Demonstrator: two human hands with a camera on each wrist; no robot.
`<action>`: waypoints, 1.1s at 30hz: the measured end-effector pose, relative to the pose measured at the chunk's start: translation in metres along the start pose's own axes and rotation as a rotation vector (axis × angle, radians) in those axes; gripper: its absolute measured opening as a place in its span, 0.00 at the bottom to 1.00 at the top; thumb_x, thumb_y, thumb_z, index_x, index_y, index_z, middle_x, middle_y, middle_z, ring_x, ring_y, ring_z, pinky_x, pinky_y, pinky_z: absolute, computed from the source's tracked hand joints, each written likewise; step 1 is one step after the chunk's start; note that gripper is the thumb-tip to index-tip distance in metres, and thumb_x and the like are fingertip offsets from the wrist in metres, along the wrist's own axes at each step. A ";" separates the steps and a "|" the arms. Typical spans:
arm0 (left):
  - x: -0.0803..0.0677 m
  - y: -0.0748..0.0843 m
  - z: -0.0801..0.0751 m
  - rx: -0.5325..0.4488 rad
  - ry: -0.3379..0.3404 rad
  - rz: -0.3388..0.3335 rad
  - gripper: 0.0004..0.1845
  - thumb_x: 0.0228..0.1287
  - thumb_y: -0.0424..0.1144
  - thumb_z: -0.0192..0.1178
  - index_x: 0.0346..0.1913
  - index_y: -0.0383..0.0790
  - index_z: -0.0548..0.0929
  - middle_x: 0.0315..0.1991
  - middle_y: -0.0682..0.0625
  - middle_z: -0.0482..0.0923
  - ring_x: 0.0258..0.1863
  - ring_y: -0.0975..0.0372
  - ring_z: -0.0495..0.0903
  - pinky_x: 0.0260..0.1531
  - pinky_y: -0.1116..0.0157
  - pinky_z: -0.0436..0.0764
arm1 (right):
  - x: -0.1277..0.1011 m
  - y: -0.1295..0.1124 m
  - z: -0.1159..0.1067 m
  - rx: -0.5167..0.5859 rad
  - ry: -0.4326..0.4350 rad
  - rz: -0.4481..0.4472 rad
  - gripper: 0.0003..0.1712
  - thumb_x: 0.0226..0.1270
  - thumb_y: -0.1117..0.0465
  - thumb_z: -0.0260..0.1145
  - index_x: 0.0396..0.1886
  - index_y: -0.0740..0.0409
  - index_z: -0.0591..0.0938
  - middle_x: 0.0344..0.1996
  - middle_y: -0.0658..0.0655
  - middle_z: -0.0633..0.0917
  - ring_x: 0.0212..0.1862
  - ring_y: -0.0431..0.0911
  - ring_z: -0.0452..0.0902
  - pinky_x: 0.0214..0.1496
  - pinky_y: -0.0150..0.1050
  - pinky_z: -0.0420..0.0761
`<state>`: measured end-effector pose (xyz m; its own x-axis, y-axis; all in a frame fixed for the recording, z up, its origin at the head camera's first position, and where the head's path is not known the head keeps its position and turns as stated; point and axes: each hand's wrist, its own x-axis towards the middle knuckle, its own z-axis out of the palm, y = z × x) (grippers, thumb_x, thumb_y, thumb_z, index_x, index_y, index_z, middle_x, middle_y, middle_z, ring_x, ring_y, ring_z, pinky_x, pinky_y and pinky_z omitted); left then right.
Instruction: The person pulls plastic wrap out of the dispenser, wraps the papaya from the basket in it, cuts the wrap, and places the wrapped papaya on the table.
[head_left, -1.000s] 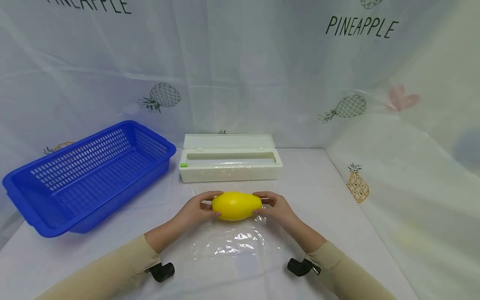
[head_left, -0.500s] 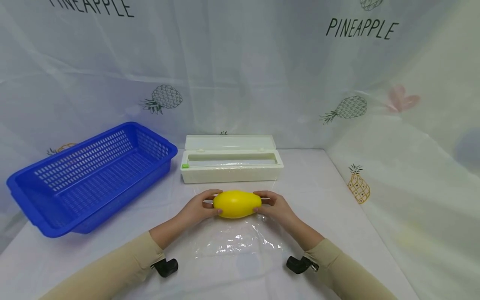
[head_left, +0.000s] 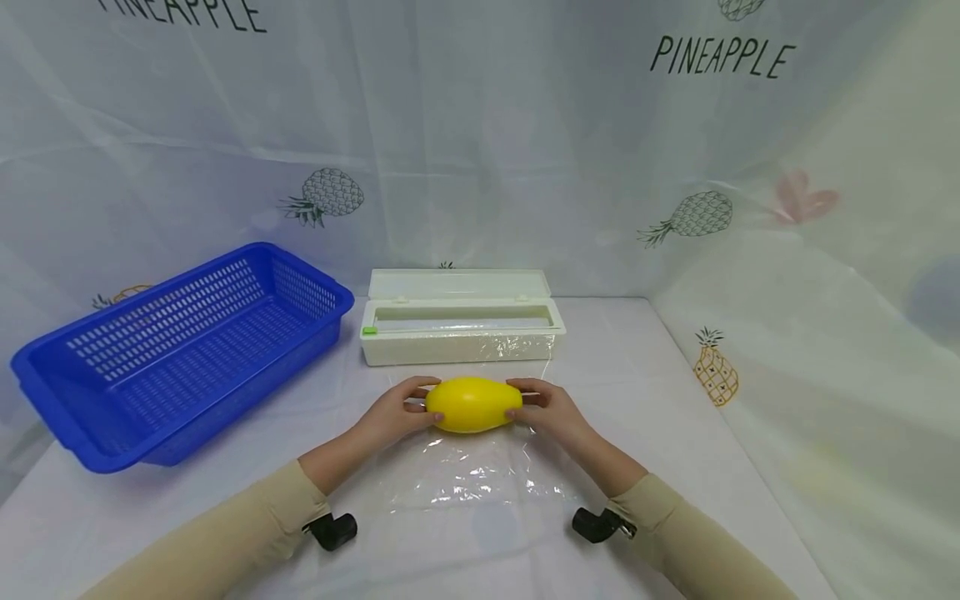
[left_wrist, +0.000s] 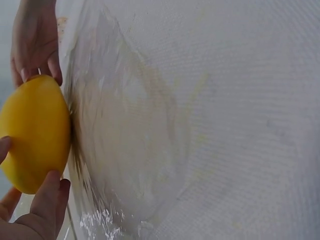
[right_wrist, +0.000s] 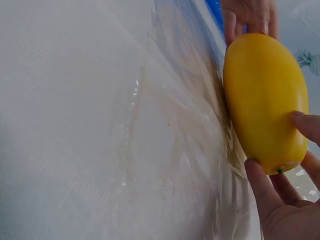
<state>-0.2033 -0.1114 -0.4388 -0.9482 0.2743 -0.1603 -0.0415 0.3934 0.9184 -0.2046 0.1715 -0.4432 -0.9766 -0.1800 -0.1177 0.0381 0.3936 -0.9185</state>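
Fingers [head_left: 417,406] of both hands curl round the ends of the yellow mango [head_left: 472,404]. Head view: left hand [head_left: 392,414] and right hand [head_left: 551,411] hold it level at the far edge of the cling film sheet [head_left: 472,479] on the tabletop [head_left: 652,400], w/ forearms converging. Left wrist view: mango [left_wrist: 32,132] touches film [left_wrist: 125,145]; thumb [left_wrist: 50,192] below. Right wrist view: mango [right_wrist: 265,100] is pinched at its stem end. Risk: smooth skin may slip; film may bunch or stick to itself.

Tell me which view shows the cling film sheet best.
The right wrist view: the cling film sheet fills it, creases sharp, beside the mango. The left wrist view shows it blurrier; the head view shows its whole outline, but small.
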 end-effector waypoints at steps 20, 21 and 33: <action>-0.042 0.004 -0.029 0.116 0.057 0.153 0.27 0.60 0.35 0.69 0.62 0.39 0.74 0.54 0.40 0.77 0.52 0.50 0.78 0.51 0.55 0.80 | -0.022 0.003 -0.036 -0.044 -0.052 -0.129 0.26 0.62 0.64 0.71 0.60 0.64 0.77 0.55 0.63 0.80 0.55 0.56 0.78 0.56 0.45 0.78; -0.046 0.003 -0.029 0.134 0.044 0.172 0.26 0.59 0.34 0.69 0.61 0.37 0.75 0.53 0.40 0.78 0.51 0.50 0.79 0.52 0.54 0.80 | -0.025 0.005 -0.038 -0.042 -0.067 -0.136 0.26 0.61 0.65 0.71 0.59 0.65 0.78 0.54 0.64 0.81 0.54 0.56 0.78 0.55 0.43 0.79; -0.074 -0.020 -0.039 0.340 -0.203 0.320 0.21 0.52 0.40 0.75 0.48 0.40 0.81 0.41 0.53 0.80 0.41 0.58 0.78 0.48 0.61 0.81 | -0.063 0.030 -0.056 -0.165 -0.285 -0.198 0.20 0.56 0.61 0.75 0.48 0.58 0.83 0.45 0.54 0.85 0.49 0.52 0.78 0.56 0.38 0.77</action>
<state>-0.1441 -0.1734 -0.4309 -0.8149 0.5795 0.0120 0.3782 0.5158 0.7687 -0.1538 0.2451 -0.4419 -0.8626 -0.5017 -0.0656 -0.2028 0.4616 -0.8636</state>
